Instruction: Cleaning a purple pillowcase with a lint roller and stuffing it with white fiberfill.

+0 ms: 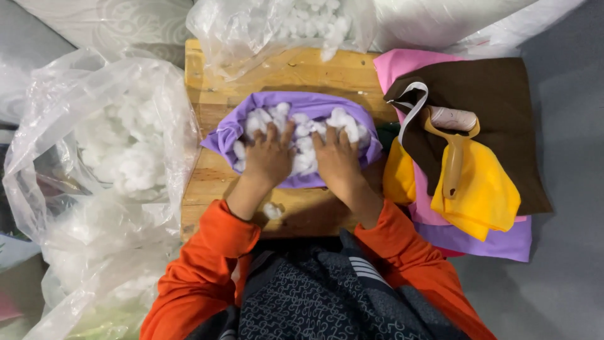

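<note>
A purple fabric piece (302,102) lies on a small wooden table (214,182), cupped around a heap of white stuffing (305,135). My left hand (269,156) presses flat on the stuffing's left half, fingers spread. Beside it my right hand (338,157) presses on the right half, fingers together and pointing away from me. Neither hand closes around anything. One loose tuft of stuffing (272,211) lies on the wood near my left wrist.
A large clear plastic bag of white stuffing (119,157) stands at the left, another bag (277,28) at the table's far edge. To the right lies a stack of brown, pink, yellow and purple felt sheets (497,113) with a yellow-handled lint roller (453,141) on top.
</note>
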